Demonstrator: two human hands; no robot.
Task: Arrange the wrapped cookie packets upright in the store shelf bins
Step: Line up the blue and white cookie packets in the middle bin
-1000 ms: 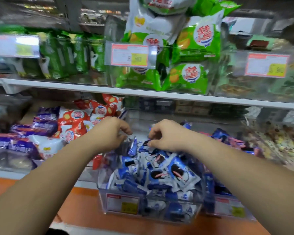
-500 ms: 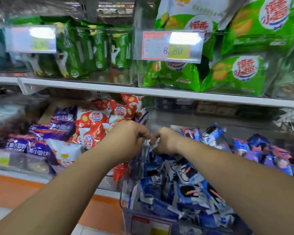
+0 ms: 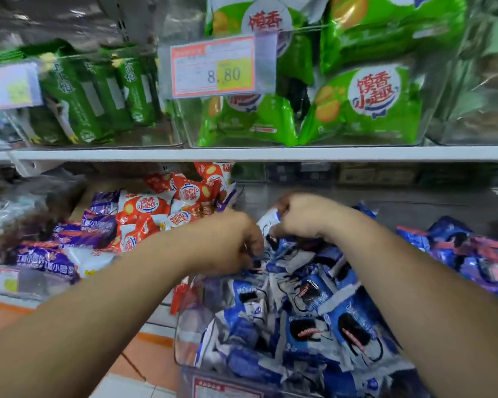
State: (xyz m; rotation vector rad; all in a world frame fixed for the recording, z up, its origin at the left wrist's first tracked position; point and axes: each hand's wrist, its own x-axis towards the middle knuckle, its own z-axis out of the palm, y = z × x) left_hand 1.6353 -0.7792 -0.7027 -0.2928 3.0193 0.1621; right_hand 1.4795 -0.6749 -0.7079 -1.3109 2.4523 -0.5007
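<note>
A clear plastic bin [image 3: 184, 326] on the lower shelf holds several blue-and-white wrapped cookie packets [image 3: 308, 305], most lying jumbled and tilted. My left hand [image 3: 230, 242] reaches into the bin's back left, fingers curled down among the packets; what it grips is hidden. My right hand [image 3: 302, 216] pinches one blue-and-white packet [image 3: 268, 222] at the back of the bin, lifted above the pile. The two hands almost touch.
Left of the bin lie red and purple snack packets [image 3: 144, 214]. To the right is another bin of blue and pink packets [image 3: 472, 254]. The white upper shelf [image 3: 242, 153] carries green packets [image 3: 362, 107] and a price tag [image 3: 213, 67] close above my hands.
The view has closed in on the bin. My right hand has lifted a packet a little higher at the back of the bin; my left hand has dipped lower into the pile.
</note>
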